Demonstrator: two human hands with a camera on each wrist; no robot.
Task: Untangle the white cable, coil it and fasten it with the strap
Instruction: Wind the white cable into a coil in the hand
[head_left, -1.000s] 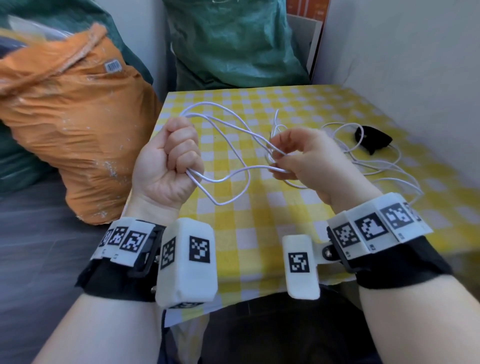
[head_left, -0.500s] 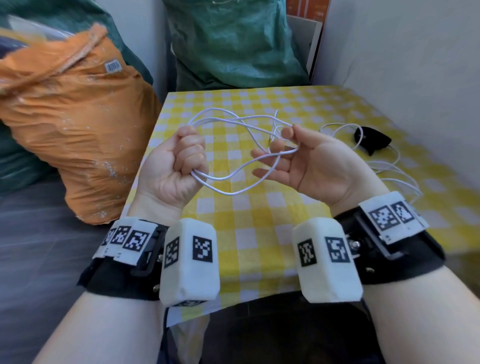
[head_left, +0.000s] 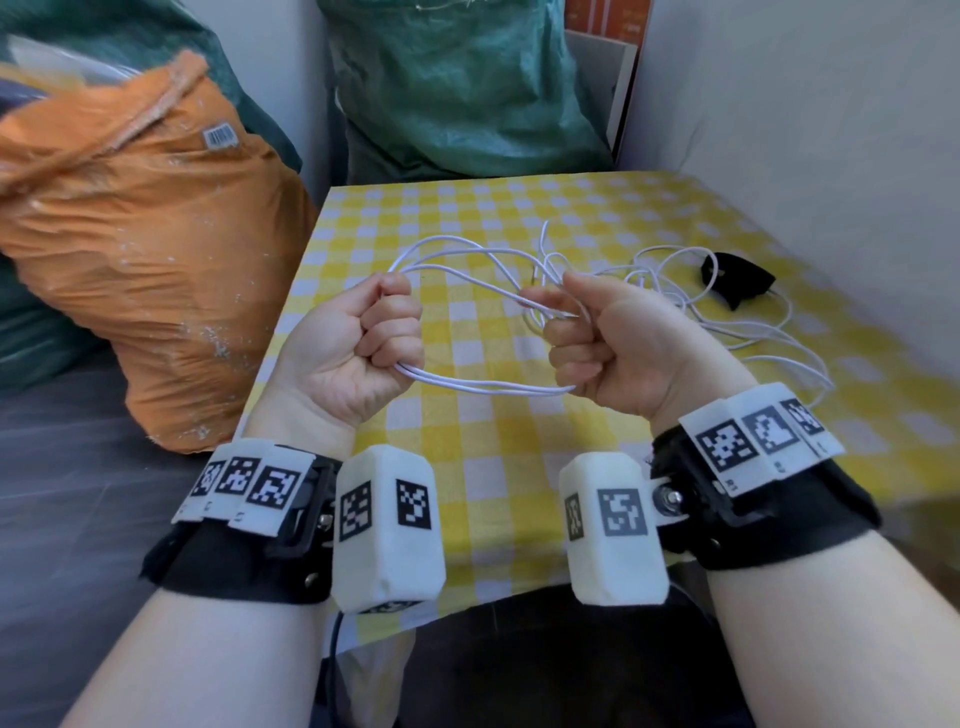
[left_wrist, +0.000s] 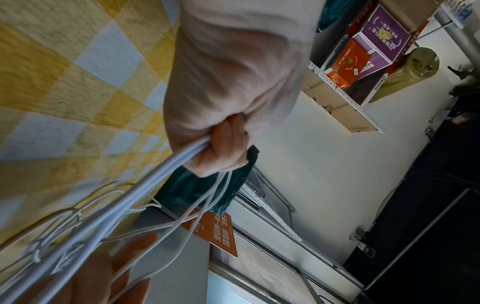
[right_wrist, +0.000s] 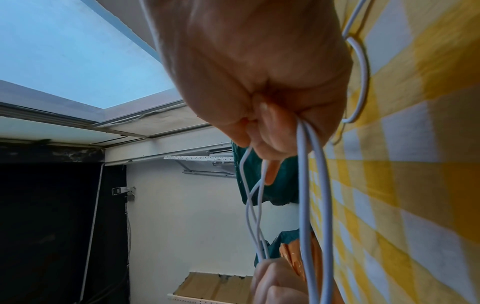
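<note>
Table (head_left: 519, 519) w/ yellow check cloth lay under both raised forearms, palms facing the wearer. Left hand (head_left: 358, 338) was fisted round white cable (head_left: 483, 385) loops; right hand (head_left: 613, 343) also curled on the strands, thumb & forefinger pinching near the tangle. Rest of cable trailed right over the cloth to black strap (head_left: 737, 278), lying near the wall.

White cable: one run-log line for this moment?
left hand grips white cable loops | right hand grips loops | strap on table, unused | coiling unfinished
</note>
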